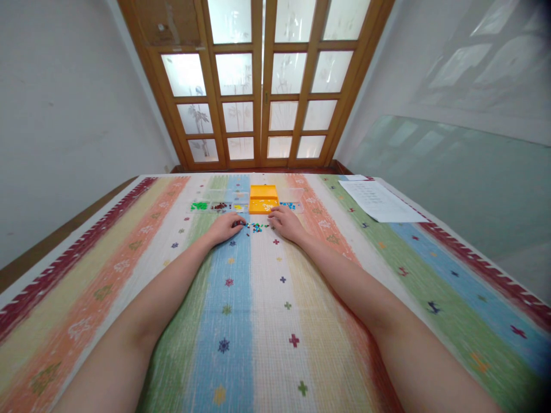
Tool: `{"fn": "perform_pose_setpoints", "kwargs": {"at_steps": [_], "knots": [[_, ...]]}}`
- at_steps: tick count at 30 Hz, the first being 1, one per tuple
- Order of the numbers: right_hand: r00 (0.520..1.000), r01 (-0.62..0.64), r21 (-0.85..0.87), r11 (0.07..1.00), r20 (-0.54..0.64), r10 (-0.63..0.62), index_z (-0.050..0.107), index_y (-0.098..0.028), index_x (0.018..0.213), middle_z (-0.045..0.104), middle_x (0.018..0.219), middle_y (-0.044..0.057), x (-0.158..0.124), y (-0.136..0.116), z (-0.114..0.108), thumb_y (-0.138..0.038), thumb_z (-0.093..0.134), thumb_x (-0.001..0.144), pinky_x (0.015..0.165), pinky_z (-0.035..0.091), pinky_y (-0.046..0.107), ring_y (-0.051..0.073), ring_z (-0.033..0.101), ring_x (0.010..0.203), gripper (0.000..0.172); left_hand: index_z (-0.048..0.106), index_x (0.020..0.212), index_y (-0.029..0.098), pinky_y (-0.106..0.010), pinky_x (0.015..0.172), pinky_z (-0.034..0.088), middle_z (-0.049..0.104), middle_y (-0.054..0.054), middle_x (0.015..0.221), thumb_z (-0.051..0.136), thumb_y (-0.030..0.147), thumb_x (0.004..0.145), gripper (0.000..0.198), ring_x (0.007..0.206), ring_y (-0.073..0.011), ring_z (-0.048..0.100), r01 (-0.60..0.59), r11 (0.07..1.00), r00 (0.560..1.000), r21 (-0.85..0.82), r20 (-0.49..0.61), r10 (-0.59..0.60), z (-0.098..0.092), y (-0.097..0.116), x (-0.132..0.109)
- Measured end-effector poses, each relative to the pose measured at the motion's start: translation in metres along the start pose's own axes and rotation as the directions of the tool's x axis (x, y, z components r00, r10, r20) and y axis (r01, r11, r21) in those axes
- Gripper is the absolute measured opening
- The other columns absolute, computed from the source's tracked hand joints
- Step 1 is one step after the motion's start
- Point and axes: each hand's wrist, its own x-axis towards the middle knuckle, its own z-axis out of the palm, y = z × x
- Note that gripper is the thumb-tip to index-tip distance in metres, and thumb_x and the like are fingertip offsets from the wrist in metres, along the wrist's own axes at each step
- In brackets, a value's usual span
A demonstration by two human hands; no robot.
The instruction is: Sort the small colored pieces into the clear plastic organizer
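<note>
Both hands at the loose pieces [257, 228], a mixed-colour scatter on the table [275, 310] between the two sets of fingers. Read: handling single pieces off that scatter, by the look of it.

Left hand [228, 227]: fingers curled, thumb and index tips near each other at the scatter's left end. Can't tell if a piece is pinched. Right hand [284, 222]: fingers bent, reaching over the right end, index by the orange box's near right corner. Can't tell if anything is gripped there either.

Beyond the left fingers: clear box [210, 210] with green pieces [199, 206], dark red-brown pieces [220, 206] and yellow pieces [238, 207] in separate compartments. Straight ahead, between the hands: orange box [264, 198], open, pale pieces [267, 205] inside. Just beyond the right fingers: blue pieces [289, 205] in a clear compartment.

Next move, my judgement: calls for a light fingertip pinch on one piece without dragging neighbours.

Orientation: scatter's long axis runs left-right, hand to hand. Individual pieces too small to read any pointing. Orange box's lid lies on the far side, so its open tray is toward the fingers.
</note>
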Motion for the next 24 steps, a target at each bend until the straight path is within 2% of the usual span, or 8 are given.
{"fn": "perform_pose_setpoints", "kwargs": {"at_steps": [7, 10, 13, 20, 24], "knots": [[1.000, 0.000, 0.002, 1.000, -0.004, 0.000, 0.076, -0.020, 0.106, 0.067, 0.122, 0.012, 0.000, -0.001, -0.001, -0.024, 0.059, 0.098, 0.105, 0.046, 0.043, 0.026, 0.057, 0.118, 0.019, 0.073, 0.094, 0.022, -0.034, 0.081, 0.048, 0.068, -0.006, 0.094, 0.061, 0.024, 0.087, 0.014, 0.087, -0.0214, 0.062, 0.021, 0.999, 1.000, 0.042, 0.004, -0.021, 0.001, 0.008, 0.001], [1.000, -0.007, 0.012, 1.000, -0.003, 0.007, 0.076, -0.020, 0.106, 0.067, 0.122, 0.012, 0.000, -0.001, -0.001, -0.024, 0.058, 0.098, 0.105, 0.046, 0.044, 0.026, 0.058, 0.118, 0.020, 0.071, 0.090, 0.022, -0.034, 0.080, 0.048, 0.068, -0.005, 0.092, 0.061, 0.024, 0.086, 0.011, 0.085, -0.0214, 0.062, 0.023, 1.000, 1.000, -0.004, -0.016, -0.023, 0.001, 0.010, 0.001], [1.000, -0.010, 0.015, 1.000, 0.003, 0.010, 0.076, -0.021, 0.106, 0.067, 0.123, 0.011, 0.000, 0.000, -0.001, -0.025, 0.058, 0.099, 0.105, 0.046, 0.045, 0.026, 0.058, 0.118, 0.020, 0.070, 0.090, 0.022, -0.033, 0.076, 0.047, 0.068, -0.005, 0.090, 0.061, 0.026, 0.086, 0.010, 0.080, -0.0207, 0.061, 0.079, 0.992, 0.992, -0.098, -0.086, -0.087, 0.003, 0.009, 0.001], [1.000, -0.010, 0.010, 1.000, 0.006, 0.009, 0.076, -0.022, 0.107, 0.066, 0.124, 0.011, 0.000, 0.002, 0.001, -0.026, 0.058, 0.099, 0.106, 0.046, 0.046, 0.026, 0.057, 0.119, 0.021, 0.063, 0.090, 0.022, -0.029, 0.071, 0.047, 0.066, -0.001, 0.083, 0.062, 0.032, 0.084, 0.011, 0.074, -0.0172, 0.060, 0.183, 0.901, 0.923, -0.393, -0.246, -0.295, 0.008, -0.009, 0.005], [1.000, -0.006, 0.007, 1.000, 0.008, 0.006, 0.076, -0.022, 0.107, 0.067, 0.123, 0.011, 0.000, 0.002, 0.001, -0.026, 0.057, 0.099, 0.105, 0.047, 0.045, 0.026, 0.058, 0.118, 0.021, 0.063, 0.089, 0.022, -0.030, 0.073, 0.049, 0.066, -0.001, 0.083, 0.061, 0.031, 0.083, 0.011, 0.076, -0.0175, 0.062, 0.182, 0.878, 0.895, -0.443, -0.294, -0.334, 0.007, -0.021, 0.006]]}}
